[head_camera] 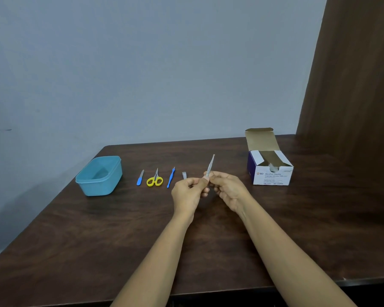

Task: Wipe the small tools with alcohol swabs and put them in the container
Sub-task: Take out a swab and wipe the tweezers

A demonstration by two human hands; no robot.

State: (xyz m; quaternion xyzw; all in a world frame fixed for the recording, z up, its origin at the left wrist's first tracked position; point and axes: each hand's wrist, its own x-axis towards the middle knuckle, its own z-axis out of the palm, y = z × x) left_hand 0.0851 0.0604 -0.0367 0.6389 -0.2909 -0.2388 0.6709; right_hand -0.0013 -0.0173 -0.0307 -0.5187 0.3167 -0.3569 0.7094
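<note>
Metal tweezers (pixel 210 165) point up and away above the table, pinched at their lower end by both hands. My left hand (pixel 187 191) grips them from the left, my right hand (pixel 228 191) from the right. On the table lie a blue nail file (pixel 140 177), yellow-handled scissors (pixel 155 179), a thin blue-handled tool (pixel 171 177) and a nail clipper (pixel 184 175), partly hidden behind my left hand. The light blue container (pixel 88 185) stands empty at the left. No swab is visible in my fingers.
An opened box of alcohol swabs (pixel 272 173) stands at the back right, its lid flap up. The dark wooden table (pixel 98 240) ends at a wall behind. A brown curtain (pixel 353 85) hangs at the right.
</note>
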